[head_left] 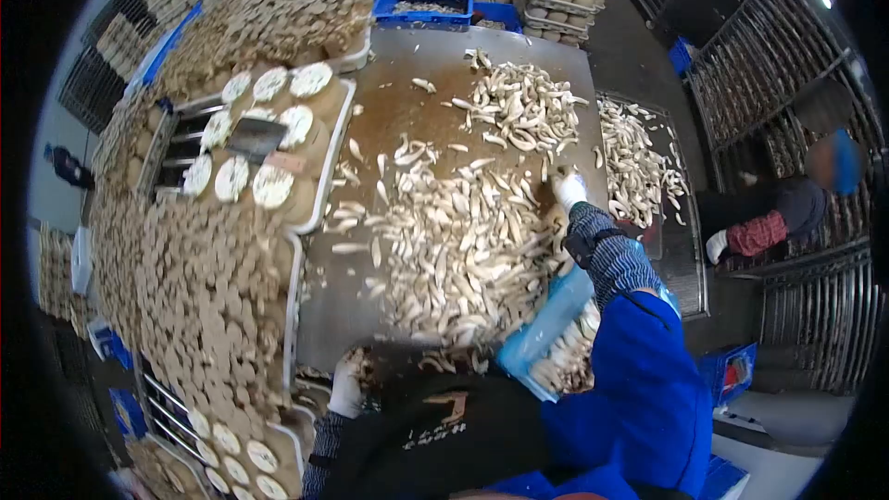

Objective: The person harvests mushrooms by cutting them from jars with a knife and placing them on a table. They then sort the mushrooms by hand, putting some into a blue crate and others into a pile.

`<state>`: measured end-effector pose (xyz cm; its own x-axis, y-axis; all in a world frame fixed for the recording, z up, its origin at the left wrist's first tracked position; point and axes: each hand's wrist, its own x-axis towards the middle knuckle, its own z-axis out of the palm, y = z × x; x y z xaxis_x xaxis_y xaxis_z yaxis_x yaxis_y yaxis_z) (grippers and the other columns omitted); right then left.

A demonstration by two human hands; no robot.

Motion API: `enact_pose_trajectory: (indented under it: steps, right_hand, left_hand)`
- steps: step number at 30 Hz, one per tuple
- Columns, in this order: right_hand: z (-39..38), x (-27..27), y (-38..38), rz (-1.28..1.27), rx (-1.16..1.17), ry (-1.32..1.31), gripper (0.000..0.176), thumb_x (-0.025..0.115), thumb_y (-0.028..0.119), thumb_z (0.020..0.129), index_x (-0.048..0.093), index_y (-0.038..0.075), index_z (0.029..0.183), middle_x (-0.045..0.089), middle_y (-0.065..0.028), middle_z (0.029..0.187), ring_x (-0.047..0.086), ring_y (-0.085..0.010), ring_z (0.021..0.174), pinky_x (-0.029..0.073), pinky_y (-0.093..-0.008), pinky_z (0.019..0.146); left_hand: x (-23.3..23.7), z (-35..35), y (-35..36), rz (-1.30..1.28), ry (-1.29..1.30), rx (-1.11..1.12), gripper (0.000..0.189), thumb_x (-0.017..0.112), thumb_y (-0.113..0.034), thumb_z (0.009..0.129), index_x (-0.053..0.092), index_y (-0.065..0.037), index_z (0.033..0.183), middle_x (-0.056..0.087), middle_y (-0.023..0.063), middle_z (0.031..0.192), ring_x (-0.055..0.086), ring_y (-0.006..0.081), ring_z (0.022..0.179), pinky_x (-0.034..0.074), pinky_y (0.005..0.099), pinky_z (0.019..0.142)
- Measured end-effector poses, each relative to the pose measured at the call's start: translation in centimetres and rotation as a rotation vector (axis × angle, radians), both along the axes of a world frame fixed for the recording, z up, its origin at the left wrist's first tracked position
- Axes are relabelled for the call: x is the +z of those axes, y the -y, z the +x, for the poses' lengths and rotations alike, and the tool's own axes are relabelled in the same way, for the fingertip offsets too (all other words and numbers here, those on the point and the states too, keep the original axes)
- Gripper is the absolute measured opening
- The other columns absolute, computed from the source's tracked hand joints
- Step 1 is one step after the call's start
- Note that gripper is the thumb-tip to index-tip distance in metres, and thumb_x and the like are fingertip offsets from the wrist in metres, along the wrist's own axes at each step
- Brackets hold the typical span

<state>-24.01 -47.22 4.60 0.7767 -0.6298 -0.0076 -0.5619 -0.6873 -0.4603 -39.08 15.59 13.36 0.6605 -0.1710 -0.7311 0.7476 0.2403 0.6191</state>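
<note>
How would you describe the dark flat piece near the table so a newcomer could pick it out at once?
Find the metal table heaped with mushrooms, then the pale-rimmed tray along its left side. Among that tray's round white tops lies the dark flat piece. Its dark colour and straight edges set it apart from them.

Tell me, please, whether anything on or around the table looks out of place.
A flat grey tool lies on the white-topped blocks, an odd resting place. Brown smears mark the metal table, and stray mushrooms lie apart from the piles.
</note>
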Motion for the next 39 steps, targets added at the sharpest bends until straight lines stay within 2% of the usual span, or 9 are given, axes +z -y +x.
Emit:
enact_pose_trajectory:
  steps: [5, 11, 19, 24, 27, 29, 33, 36, 39]
  right_hand:
    - [6.0, -1.3, 6.2, -0.18, -0.009, 0.167, 0.042, 0.061, 0.024, 0.088, 0.058, 0.008, 0.126, 0.063, -0.0233, 0.119, 0.061, -0.0394, 0.111, 0.049, -0.0476, 0.095]
    - [10.6, -2.7, 10.2, -0.289, -0.013, -0.111, 0.043, 0.063, 0.023, 0.085, 0.06, 0.005, 0.125, 0.061, -0.0204, 0.126, 0.063, -0.0364, 0.109, 0.05, -0.0459, 0.094]
    - [10.2, -2.8, 7.7, -0.357, 0.104, -0.261, 0.048, 0.056, 0.027, 0.092, 0.052, -0.003, 0.128, 0.07, -0.0252, 0.098, 0.068, -0.0398, 0.091, 0.053, -0.0485, 0.081]
    - [8.9, -2.1, 6.6, -0.331, 0.03, -0.003, 0.053, 0.056, 0.031, 0.094, 0.05, 0.0, 0.136, 0.069, -0.0276, 0.092, 0.068, -0.042, 0.086, 0.053, -0.0519, 0.077]
    - [8.1, 3.2, -0.2, -0.019, -0.007, 0.177, 0.042, 0.057, 0.031, 0.097, 0.059, 0.003, 0.128, 0.069, -0.0268, 0.095, 0.068, -0.0431, 0.089, 0.054, -0.0491, 0.078]
    - [5.3, 6.0, -7.5, 0.017, 0.39, 0.393, 0.038, 0.059, 0.03, 0.096, 0.064, 0.002, 0.122, 0.069, -0.0252, 0.106, 0.068, -0.0414, 0.096, 0.055, -0.0451, 0.083]
    - [-2.2, 13.5, -23.9, 0.45, 0.907, 0.019, 0.037, 0.061, 0.024, 0.094, 0.064, 0.006, 0.127, 0.07, -0.0183, 0.102, 0.068, -0.0288, 0.088, 0.057, -0.0386, 0.082]
    - [-8.2, 13.0, -31.8, 0.358, 1.228, 0.114, 0.038, 0.068, 0.016, 0.084, 0.064, 0.001, 0.119, 0.068, -0.0235, 0.102, 0.068, -0.0375, 0.09, 0.055, -0.0421, 0.082]
    - [-11.8, 13.5, -36.5, 0.377, 1.183, -0.12, 0.043, 0.068, 0.021, 0.085, 0.06, -0.001, 0.121, 0.067, -0.0255, 0.106, 0.066, -0.0408, 0.097, 0.054, -0.0437, 0.085]
  left_hand:
    - [-0.5, 5.5, 0.9, 0.118, -0.079, -0.133, 0.02, 0.055, -0.022, 0.103, 0.061, -0.007, 0.114, 0.064, 0.0018, 0.076, 0.052, 0.0066, 0.05, 0.042, 0.0228, 0.043]
    - [-2.1, 8.9, 2.8, 0.195, -0.108, -0.191, 0.021, 0.058, -0.018, 0.101, 0.06, -0.003, 0.117, 0.065, 0.0024, 0.075, 0.055, 0.0071, 0.053, 0.042, 0.0206, 0.045]
    - [-4.3, 9.0, 3.9, 0.142, -0.08, -0.163, 0.021, 0.059, -0.012, 0.1, 0.062, 0.0, 0.117, 0.07, 0.0057, 0.09, 0.064, 0.0102, 0.063, 0.05, 0.0201, 0.053]
    - [-2.9, 8.1, 4.3, 0.163, -0.07, -0.144, 0.02, 0.06, -0.013, 0.099, 0.062, 0.0, 0.115, 0.065, 0.0023, 0.087, 0.061, 0.0086, 0.065, 0.046, 0.0208, 0.052]
    - [-1.4, 7.6, 4.8, 0.129, 0.045, -0.155, 0.02, 0.061, -0.013, 0.099, 0.062, 0.0, 0.114, 0.065, 0.0028, 0.089, 0.061, 0.0077, 0.069, 0.047, 0.0203, 0.057]
    - [0.8, 7.5, 5.9, 0.122, 0.159, -0.193, 0.025, 0.062, -0.014, 0.099, 0.061, 0.001, 0.118, 0.066, 0.0031, 0.095, 0.062, 0.0074, 0.078, 0.05, 0.0208, 0.065]
    - [0.7, 6.7, 8.1, -0.069, 0.319, -0.194, 0.038, 0.057, -0.015, 0.1, 0.055, 0.003, 0.133, 0.067, 0.0083, 0.109, 0.064, 0.0143, 0.089, 0.052, 0.0237, 0.076]
    - [1.7, 5.2, 9.4, -0.185, 0.38, -0.106, 0.031, 0.06, -0.017, 0.1, 0.06, 0.002, 0.125, 0.066, 0.0041, 0.11, 0.062, 0.01, 0.098, 0.052, 0.0235, 0.083]
    - [0.0, 2.9, 6.9, -0.162, 0.24, -0.12, 0.031, 0.06, -0.024, 0.1, 0.061, -0.001, 0.121, 0.067, 0.0029, 0.091, 0.061, 0.0078, 0.069, 0.048, 0.0207, 0.057]
